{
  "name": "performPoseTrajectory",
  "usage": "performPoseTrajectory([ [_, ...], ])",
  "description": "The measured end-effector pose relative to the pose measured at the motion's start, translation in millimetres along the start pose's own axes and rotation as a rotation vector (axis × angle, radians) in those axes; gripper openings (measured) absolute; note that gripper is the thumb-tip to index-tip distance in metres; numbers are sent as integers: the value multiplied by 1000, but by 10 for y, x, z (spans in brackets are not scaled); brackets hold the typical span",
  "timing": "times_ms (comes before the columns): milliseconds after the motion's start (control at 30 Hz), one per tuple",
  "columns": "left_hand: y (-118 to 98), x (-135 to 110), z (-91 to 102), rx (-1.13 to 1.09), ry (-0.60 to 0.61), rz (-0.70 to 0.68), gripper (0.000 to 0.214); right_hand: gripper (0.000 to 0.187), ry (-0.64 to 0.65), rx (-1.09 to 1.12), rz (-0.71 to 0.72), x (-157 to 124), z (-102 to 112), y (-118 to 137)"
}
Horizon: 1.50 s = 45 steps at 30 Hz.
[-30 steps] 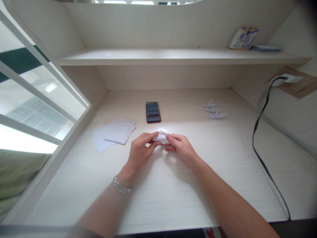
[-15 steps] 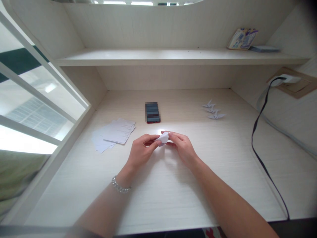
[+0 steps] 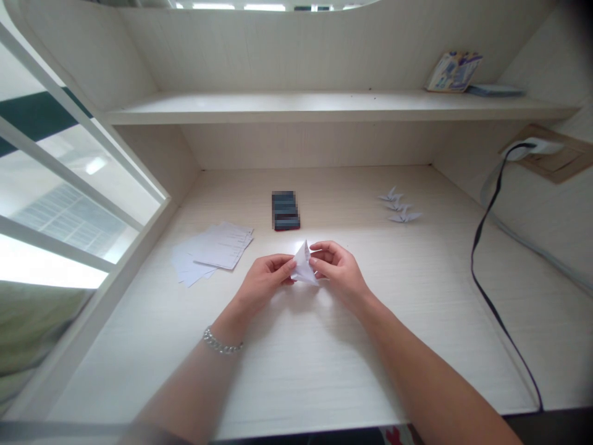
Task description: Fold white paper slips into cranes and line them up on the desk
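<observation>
A small folded white paper [image 3: 303, 266] is held between my two hands over the middle of the desk, one pointed corner facing up and away. My left hand [image 3: 269, 275] pinches its left side, thumb on top. On the other side, my right hand [image 3: 339, 267] grips the right edge between thumb and fingers. Several folded paper cranes [image 3: 402, 209] rest in a row at the back right. To the left lies a loose stack of white paper sheets [image 3: 225, 245], fanned out unevenly.
Beyond my hands lies a phone [image 3: 286, 211], its screen blurred. A black cable [image 3: 482, 247] runs from the wall socket [image 3: 556, 154] down the desk's right side. Overhead, a shelf [image 3: 296, 106] carries a colourful packet [image 3: 454, 72] and a flat bluish item [image 3: 495, 91].
The folded paper has turned and opened into a pointed, wider shape, its tip now upward. My right fingers have shifted to its right edge; my left hand has moved slightly.
</observation>
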<state>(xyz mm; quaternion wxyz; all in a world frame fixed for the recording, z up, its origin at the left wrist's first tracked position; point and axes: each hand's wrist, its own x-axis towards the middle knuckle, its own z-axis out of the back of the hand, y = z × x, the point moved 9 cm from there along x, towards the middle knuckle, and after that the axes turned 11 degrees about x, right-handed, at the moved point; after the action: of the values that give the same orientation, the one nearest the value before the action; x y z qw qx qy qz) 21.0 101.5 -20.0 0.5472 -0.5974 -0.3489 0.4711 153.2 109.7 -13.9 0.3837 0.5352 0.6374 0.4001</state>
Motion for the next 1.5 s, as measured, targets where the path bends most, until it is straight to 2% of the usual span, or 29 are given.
performPoseTrajectory([
  [133,-5,-3,-20,57,23,7,34,26,24,-60,0,-3,-11,-1],
  [300,-30,-38,-71,80,94,21,30,21,16,-53,85,-20,-29,91],
  [600,72,-80,-87,-16,142,130,28,21,-31,-218,93,-37,22,144],
  [767,67,-53,-65,-21,76,114,31,18,-66,-486,244,-107,-8,284],
  [900,-64,-66,-71,216,7,0,31,19,-47,-648,339,-178,-100,354],
  [1033,-142,-93,-49,430,-93,-99,24,20,-67,-662,367,-201,-116,370],
  [1233,-156,-114,70,660,-262,-151,32,19,-41,-639,365,-185,-156,355],
  [1367,-198,-127,56,710,-291,-199,31,19,-7,-677,365,-186,-195,337],
  [1500,-217,-142,8,675,-277,-233,37,19,-38,-679,381,-198,-181,351],
])
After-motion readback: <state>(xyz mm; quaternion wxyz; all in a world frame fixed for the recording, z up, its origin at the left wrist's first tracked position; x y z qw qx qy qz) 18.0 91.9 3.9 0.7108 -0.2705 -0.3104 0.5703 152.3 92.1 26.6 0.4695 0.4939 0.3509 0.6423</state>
